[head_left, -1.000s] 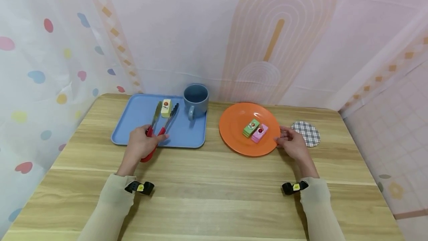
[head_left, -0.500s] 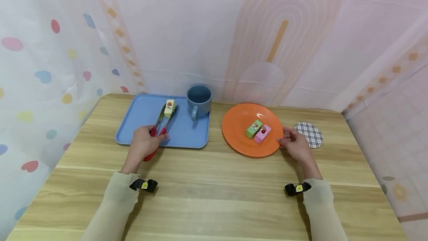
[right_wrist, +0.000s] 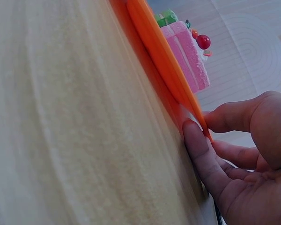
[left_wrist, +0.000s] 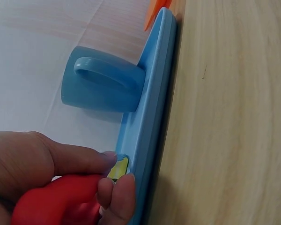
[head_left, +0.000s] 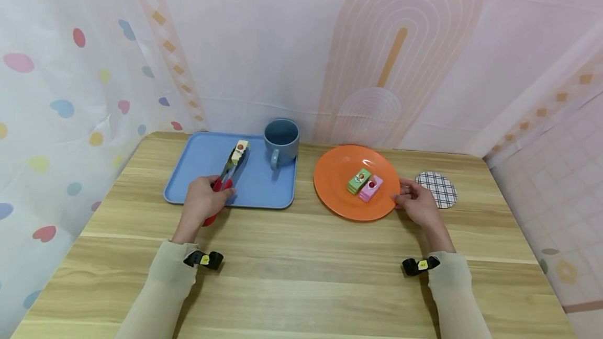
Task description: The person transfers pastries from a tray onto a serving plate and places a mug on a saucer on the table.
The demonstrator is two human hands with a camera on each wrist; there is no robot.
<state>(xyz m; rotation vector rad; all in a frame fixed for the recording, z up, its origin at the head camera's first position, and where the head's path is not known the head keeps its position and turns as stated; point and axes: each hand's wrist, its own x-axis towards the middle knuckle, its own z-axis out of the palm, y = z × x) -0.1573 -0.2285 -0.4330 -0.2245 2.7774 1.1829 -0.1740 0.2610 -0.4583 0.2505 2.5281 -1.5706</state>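
Note:
In the head view my left hand [head_left: 204,200] grips the red handles of metal tongs [head_left: 218,185]. The tongs' tips press in on both sides of a small pale-yellow toy cake slice [head_left: 241,149] over the blue tray [head_left: 188,171]. The left wrist view shows the thumb and fingers around the red handle [left_wrist: 61,199], with a bit of the yellow slice [left_wrist: 119,168] beyond. My right hand [head_left: 418,203] pinches the right rim of an orange plate [head_left: 332,192] between thumb and fingers. A green cake slice [head_left: 358,182] and a pink one [head_left: 370,189], topped with fruit, lie side by side on that plate.
A blue-grey mug [head_left: 281,145] stands in the tray's back right corner, handle toward the front. Right of the plate, behind my right hand, lies a round checked coaster [head_left: 438,190]. A patterned cloth [head_left: 264,41] hangs along the table's back edge.
The tongs' arms, apart around the yellow cake slice a second ago, have come together against it, and the slice has turned slightly. My right hand stays at the plate rim. The head view shifted a little.

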